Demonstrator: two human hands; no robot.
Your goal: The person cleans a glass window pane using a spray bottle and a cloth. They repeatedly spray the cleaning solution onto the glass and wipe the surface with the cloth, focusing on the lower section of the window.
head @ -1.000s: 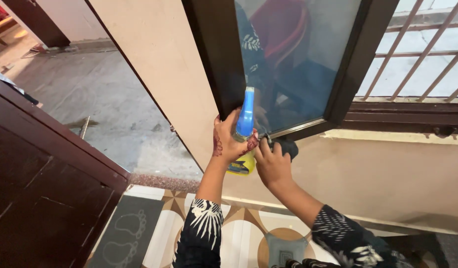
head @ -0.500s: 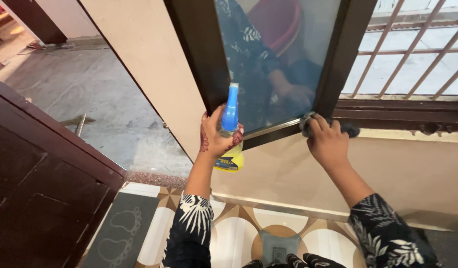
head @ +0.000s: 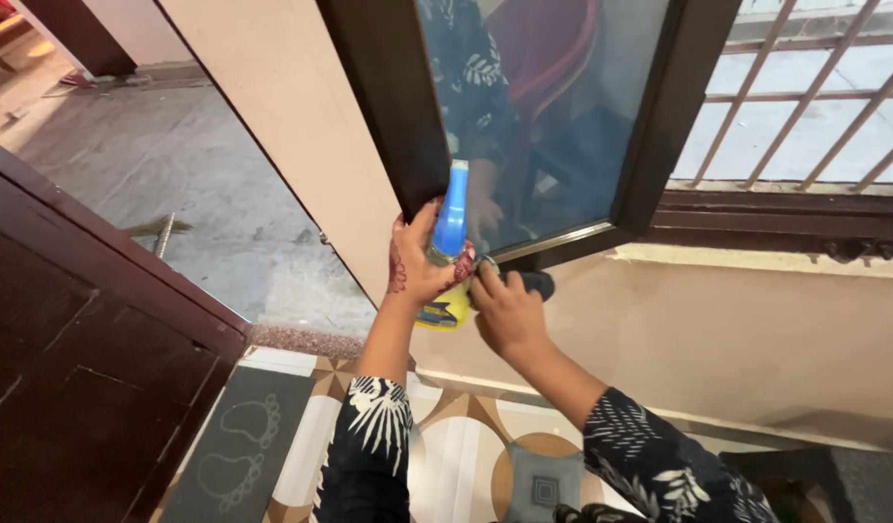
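Window pane, lower frame edge.
Left hand (head: 419, 260) grip wraps a yellow spray bottle (head: 448, 254); right hand (head: 504, 312) grip pinches a dark cloth (head: 533, 284) against the window frame (head: 562, 244).

The window frame (head: 398, 126) is dark glossy wood around smooth reflecting glass (head: 553, 107). Below it, the spray bottle (head: 448, 252) is shiny plastic, the cloth (head: 535, 283) dark and matt.

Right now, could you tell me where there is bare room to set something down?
Bare: the grey floor left of the wall, and the doormat. Crowded: the sash corner, where both hands, bottle and cloth meet.
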